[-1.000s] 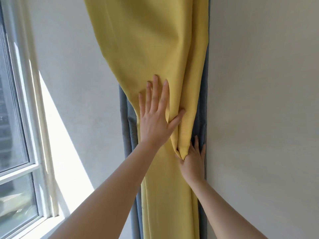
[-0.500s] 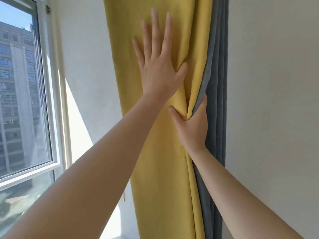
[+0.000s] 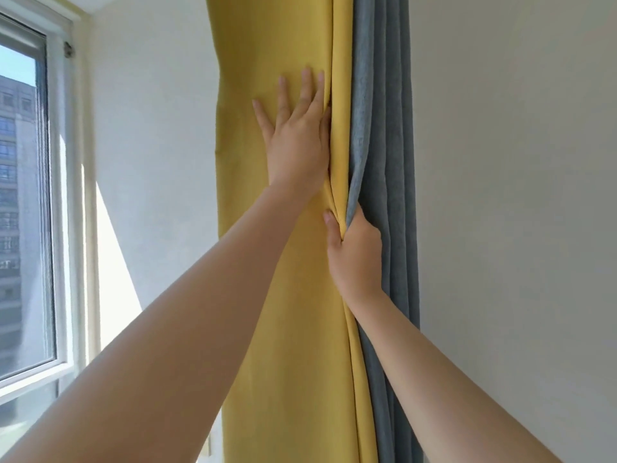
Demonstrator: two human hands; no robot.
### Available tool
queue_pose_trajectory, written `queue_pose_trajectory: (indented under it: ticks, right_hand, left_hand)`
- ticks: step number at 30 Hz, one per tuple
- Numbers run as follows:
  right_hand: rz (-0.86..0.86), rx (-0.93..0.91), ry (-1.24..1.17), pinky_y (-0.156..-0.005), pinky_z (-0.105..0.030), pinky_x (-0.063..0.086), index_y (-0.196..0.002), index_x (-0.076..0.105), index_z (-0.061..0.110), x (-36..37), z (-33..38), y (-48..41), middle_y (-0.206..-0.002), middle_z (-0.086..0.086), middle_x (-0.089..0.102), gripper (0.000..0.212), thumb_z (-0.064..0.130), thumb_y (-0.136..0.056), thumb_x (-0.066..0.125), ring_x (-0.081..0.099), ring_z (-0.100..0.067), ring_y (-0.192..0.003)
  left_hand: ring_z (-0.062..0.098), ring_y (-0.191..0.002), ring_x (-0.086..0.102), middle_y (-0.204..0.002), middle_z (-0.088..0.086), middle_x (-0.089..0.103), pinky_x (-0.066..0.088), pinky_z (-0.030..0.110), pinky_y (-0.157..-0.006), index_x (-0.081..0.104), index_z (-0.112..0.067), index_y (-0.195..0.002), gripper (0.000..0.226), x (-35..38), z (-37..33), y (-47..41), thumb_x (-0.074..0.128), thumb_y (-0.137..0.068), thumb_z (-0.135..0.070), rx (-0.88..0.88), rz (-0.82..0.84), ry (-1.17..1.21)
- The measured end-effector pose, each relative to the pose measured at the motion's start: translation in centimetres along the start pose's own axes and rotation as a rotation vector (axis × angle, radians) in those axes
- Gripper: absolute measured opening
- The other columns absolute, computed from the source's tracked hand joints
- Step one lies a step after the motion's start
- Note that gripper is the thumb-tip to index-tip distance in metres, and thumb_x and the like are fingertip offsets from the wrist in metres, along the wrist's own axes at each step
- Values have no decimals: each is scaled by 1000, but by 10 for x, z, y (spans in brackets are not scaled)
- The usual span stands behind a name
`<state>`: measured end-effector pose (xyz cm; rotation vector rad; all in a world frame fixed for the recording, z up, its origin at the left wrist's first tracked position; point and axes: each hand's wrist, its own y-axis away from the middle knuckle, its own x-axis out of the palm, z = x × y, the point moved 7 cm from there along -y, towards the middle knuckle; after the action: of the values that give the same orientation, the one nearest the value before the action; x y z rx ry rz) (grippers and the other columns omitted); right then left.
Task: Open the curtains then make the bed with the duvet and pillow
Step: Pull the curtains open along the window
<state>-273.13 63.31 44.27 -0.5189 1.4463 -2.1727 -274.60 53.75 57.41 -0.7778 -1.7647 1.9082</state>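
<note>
"Sliding right since a moment ago, my left hand (image 3: 297, 138), flat with fingers straight, now presses the yellow curtain (image 3: 300, 362) by its fold."

"And the other?"

"My right hand (image 3: 355, 255) grips that fold beside the grey curtain (image 3: 390, 128), bunched against the wall (image 3: 500, 195). The window (image 3: 26, 195) is uncovered, so I judge the bed comes next."

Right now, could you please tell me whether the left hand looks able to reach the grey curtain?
Probably yes. The left hand lies flat on the yellow curtain, and the grey curtain hangs uncovered beyond one narrow yellow fold; the right hand grips that fold lower down.
</note>
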Motion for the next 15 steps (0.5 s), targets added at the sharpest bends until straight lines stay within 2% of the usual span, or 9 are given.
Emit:
queue_pose_trajectory:
  ticks: [2, 4, 6, 8, 10, 11, 13, 15]
  right_hand:
    - [-15, -19, 48, -60, -19, 51, -109, 64, 6, -2, -25, -15, -84, -1, 69, 25, 25, -98, 54, 60, -6, -67]
    - [-12, 8, 68, -56, -6, 40, -102, 65, 7, -6, -55, -33, -76, 5, 63, 19, 22, -98, 54, 52, 2, -60]
    - [24, 58, 69, -56, -5, 37, -99, 66, 5, -11, -93, -61, -78, 4, 63, 18, 18, -98, 54, 51, 3, -61]
    - [73, 123, 50, -60, -12, 40, -92, 66, 8, -12, -123, -83, -78, 1, 65, 16, 17, -98, 55, 53, -2, -64]
    - [61, 113, 57, -54, -10, 36, -74, 59, 19, -12, -142, -98, -67, 9, 58, 22, 17, -96, 56, 49, 0, -57]
    - [44, 91, 75, -51, -7, 33, -72, 56, 20, -12, -144, -101, -65, 11, 55, 25, 18, -96, 57, 49, 0, -56]
    - [35, 69, 101, -55, -7, 37, -83, 65, 10, -9, -146, -100, -73, 7, 60, 17, 19, -96, 57, 55, -5, -63]
    - [42, 60, 107, -64, -14, 45, -96, 68, 3, -9, -145, -95, -81, 0, 65, 21, 20, -96, 56, 60, -9, -71]
  left_hand:
    - [34, -149, -2, -162, -2, 14, -6, 63, -115, 12, -20, -155, 54, 34, -12, -11, 24, -103, -15, 25, 32, -7]
    - [36, -148, -5, -163, -1, 9, -4, 66, -113, 5, -18, -155, 68, 72, -23, -23, 32, -95, 2, 53, 92, -61]
    - [40, -147, -7, -163, -1, 4, 0, 69, -112, 1, -16, -155, 78, 117, -37, -37, 36, -90, 9, 81, 167, -136]
    - [42, -146, -8, -163, 0, 2, 2, 71, -111, 0, -15, -155, 76, 152, -47, -46, 37, -92, 6, 102, 231, -180]
    - [41, -147, -7, -163, 1, 4, 2, 72, -110, 0, -14, -155, 71, 179, -52, -55, 35, -95, 3, 102, 246, -184]
    - [41, -147, -7, -163, 2, 5, 1, 72, -110, 1, -13, -155, 70, 183, -50, -57, 33, -96, 4, 98, 244, -174]
    - [40, -147, -8, -163, 1, 8, -2, 72, -110, 4, -12, -155, 67, 185, -44, -54, 30, -95, 6, 76, 229, -126]
    - [38, -147, -8, -163, 0, 11, -2, 71, -110, 9, -12, -154, 64, 180, -37, -51, 29, -96, 5, 57, 245, -76]
